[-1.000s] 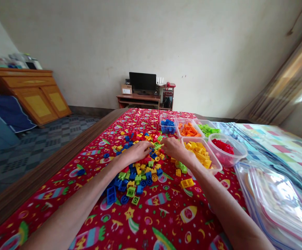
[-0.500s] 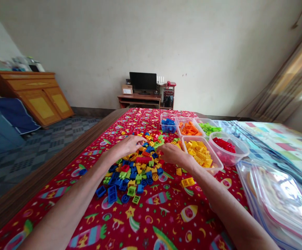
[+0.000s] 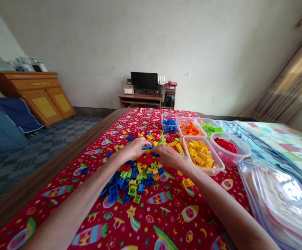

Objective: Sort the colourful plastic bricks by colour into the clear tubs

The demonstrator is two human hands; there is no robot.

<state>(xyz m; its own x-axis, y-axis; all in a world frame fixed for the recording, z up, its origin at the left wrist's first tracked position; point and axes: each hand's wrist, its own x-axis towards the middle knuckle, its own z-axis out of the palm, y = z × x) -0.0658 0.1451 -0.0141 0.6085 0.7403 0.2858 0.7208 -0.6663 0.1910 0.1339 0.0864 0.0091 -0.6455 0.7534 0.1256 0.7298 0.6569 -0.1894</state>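
Note:
A heap of mixed plastic bricks (image 3: pixel 140 170) in blue, yellow, red and green lies on a red patterned cloth (image 3: pixel 153 215). My left hand (image 3: pixel 135 148) rests palm down on the far part of the heap, fingers curled over bricks. My right hand (image 3: pixel 167 155) lies beside it, fingers bent onto the bricks, almost touching the left. Whether either hand grips a brick is hidden. To the right stand clear tubs: blue bricks (image 3: pixel 169 125), orange bricks (image 3: pixel 190 128), green bricks (image 3: pixel 209 128), yellow bricks (image 3: pixel 199 155), and a round bowl of red bricks (image 3: pixel 229 147).
Clear zip bags (image 3: pixel 281 201) are stacked at the right on a pale patterned cover. The table's wooden edge (image 3: pixel 36 180) runs along the left. Beyond are a low stand with a monitor (image 3: pixel 144 80), a wooden cabinet (image 3: pixel 41 95) and a curtain (image 3: pixel 291 83).
Both hands have come closer together over the middle of the heap; the right hand moved left, away from the yellow tub. Some bricks in the heap have shifted.

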